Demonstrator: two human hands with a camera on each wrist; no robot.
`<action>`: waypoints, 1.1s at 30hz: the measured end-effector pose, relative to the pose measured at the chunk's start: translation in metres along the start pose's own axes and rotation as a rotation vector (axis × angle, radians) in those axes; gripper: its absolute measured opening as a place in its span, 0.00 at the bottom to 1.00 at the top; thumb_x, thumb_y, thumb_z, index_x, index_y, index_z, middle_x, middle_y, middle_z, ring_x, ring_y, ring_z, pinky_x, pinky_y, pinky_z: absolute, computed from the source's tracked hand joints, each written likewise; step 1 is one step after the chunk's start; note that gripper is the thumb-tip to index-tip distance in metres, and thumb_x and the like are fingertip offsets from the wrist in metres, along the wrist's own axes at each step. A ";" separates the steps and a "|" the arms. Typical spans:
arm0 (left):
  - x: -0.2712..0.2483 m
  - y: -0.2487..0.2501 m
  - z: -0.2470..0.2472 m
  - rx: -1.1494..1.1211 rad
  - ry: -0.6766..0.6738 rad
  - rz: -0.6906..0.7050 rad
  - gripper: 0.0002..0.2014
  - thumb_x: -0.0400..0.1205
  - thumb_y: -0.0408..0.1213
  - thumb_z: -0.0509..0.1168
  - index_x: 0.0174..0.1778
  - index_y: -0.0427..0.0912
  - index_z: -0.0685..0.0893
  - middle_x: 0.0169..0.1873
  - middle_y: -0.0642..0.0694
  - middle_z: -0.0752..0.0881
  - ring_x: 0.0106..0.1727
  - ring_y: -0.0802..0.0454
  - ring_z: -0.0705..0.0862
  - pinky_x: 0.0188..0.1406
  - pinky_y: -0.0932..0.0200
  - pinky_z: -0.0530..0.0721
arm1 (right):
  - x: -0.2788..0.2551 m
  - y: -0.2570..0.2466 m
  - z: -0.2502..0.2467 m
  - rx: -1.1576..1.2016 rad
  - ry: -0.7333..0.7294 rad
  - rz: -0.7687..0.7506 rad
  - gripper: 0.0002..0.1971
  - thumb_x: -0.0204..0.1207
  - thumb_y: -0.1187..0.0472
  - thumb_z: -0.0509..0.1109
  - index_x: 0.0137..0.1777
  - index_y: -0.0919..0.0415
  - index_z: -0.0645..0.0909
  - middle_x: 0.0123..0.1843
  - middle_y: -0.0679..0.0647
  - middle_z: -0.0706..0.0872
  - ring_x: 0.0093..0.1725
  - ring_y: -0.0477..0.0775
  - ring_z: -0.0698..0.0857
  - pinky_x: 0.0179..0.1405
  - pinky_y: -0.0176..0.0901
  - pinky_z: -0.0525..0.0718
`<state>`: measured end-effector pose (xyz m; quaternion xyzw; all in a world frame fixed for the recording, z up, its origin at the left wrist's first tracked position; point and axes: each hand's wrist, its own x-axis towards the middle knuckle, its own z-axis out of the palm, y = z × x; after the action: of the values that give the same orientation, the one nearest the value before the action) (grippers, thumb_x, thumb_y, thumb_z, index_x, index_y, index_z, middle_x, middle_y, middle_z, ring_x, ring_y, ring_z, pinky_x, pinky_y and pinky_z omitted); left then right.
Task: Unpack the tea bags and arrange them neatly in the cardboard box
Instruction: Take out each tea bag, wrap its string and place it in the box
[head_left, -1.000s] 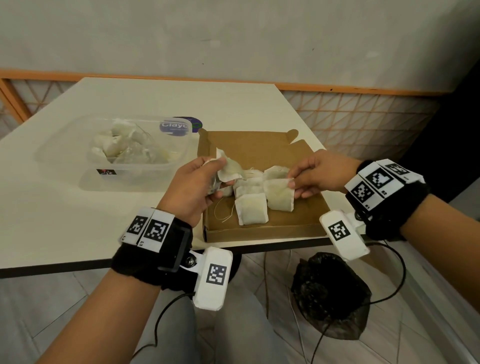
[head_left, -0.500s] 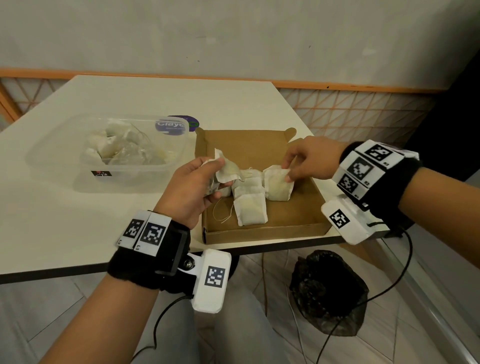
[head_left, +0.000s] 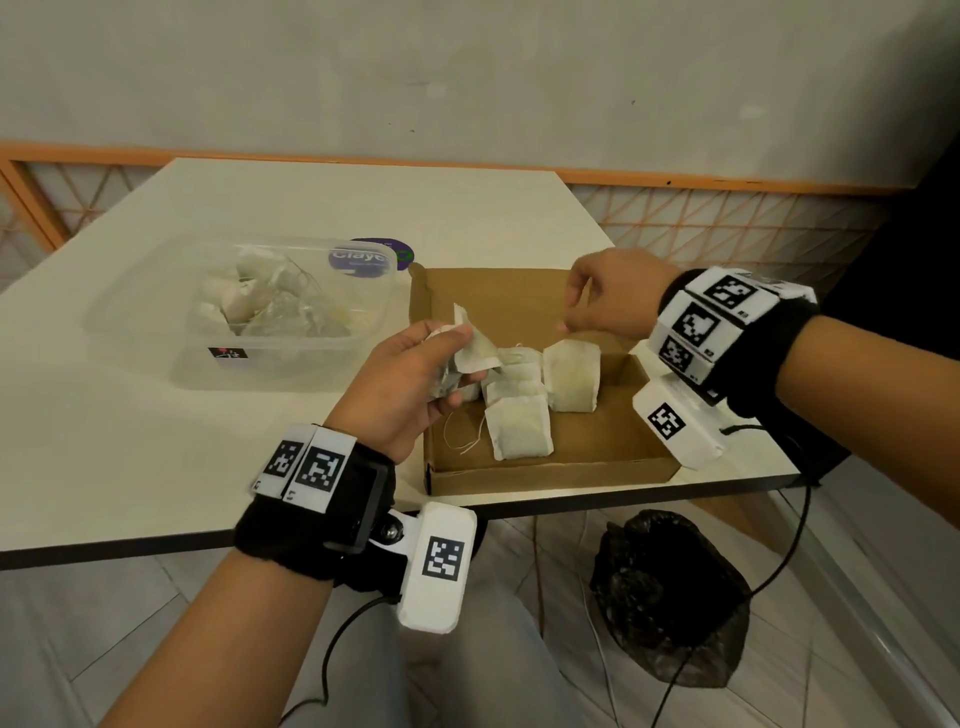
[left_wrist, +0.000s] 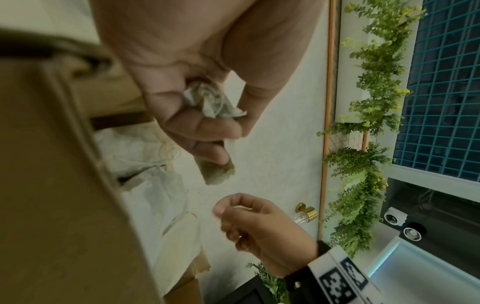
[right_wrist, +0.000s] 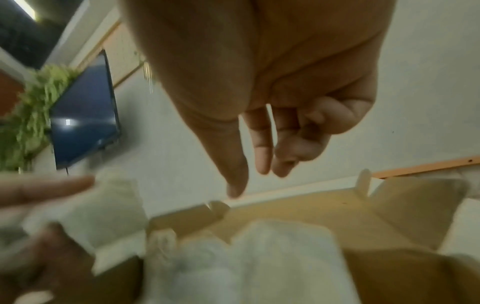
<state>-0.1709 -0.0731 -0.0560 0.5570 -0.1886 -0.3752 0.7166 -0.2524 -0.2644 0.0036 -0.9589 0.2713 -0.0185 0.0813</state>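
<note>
While the left hand (head_left: 410, 384) keeps its fingers curled round a small bunch of pale paper tea bags (head_left: 475, 351), the shallow brown cardboard box (head_left: 566, 457) sits at the near edge of the white table (head_left: 130, 441), directly under both hands. That placement looks deliberate: short travel from hand to box.

Left hand: closed on the bunch. The left wrist view shows crumpled paper and string tucked in the palm (left_wrist: 213, 102), with one bag's corner poking out below the fingers. Judgement: this hand serves as a holding stock, so bags can be taken off one at a time.

Right hand (head_left: 613, 296): hovers above the far half of the box, holding nothing that I can see. Thumb and fingers hang loosely curled and apart in the right wrist view (right_wrist: 259, 144). A thin string could be pinched there; none resolves, so I record it as empty.

Box contents: several flat square tea bags (head_left: 519, 426) lie on the floor of the box, overlapping in a short column, with one more bag (head_left: 571, 376) just beside them to the right. Loose white strings trail to the left. The right and far parts of the floor show bare cardboard.

Source: a clear plastic tub (head_left: 234, 317) stands to the left of the box, with more bags heaped inside.

Progress estimate: early to middle; the tub holds plenty.
</note>
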 end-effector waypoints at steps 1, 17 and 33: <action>0.000 0.001 -0.001 0.012 -0.035 0.002 0.04 0.83 0.36 0.63 0.43 0.46 0.80 0.28 0.48 0.87 0.31 0.55 0.83 0.19 0.70 0.75 | -0.003 -0.002 -0.003 0.118 0.039 -0.012 0.15 0.69 0.49 0.75 0.51 0.55 0.80 0.37 0.45 0.77 0.36 0.42 0.75 0.33 0.35 0.71; 0.003 0.005 0.005 0.330 -0.031 0.141 0.05 0.76 0.29 0.72 0.38 0.38 0.83 0.22 0.48 0.77 0.20 0.62 0.74 0.16 0.73 0.69 | -0.028 -0.032 0.011 0.697 -0.139 -0.204 0.05 0.72 0.64 0.74 0.46 0.60 0.83 0.38 0.53 0.87 0.30 0.37 0.84 0.31 0.25 0.79; 0.004 -0.011 -0.013 -0.212 0.270 0.106 0.05 0.79 0.33 0.69 0.42 0.48 0.81 0.27 0.55 0.79 0.27 0.60 0.72 0.18 0.70 0.67 | -0.067 0.009 -0.009 0.144 -0.300 -0.169 0.01 0.72 0.53 0.73 0.42 0.47 0.85 0.40 0.42 0.86 0.41 0.41 0.81 0.42 0.34 0.75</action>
<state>-0.1627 -0.0684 -0.0716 0.5129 -0.0792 -0.2764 0.8089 -0.3148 -0.2388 0.0118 -0.9620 0.1726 0.0984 0.1874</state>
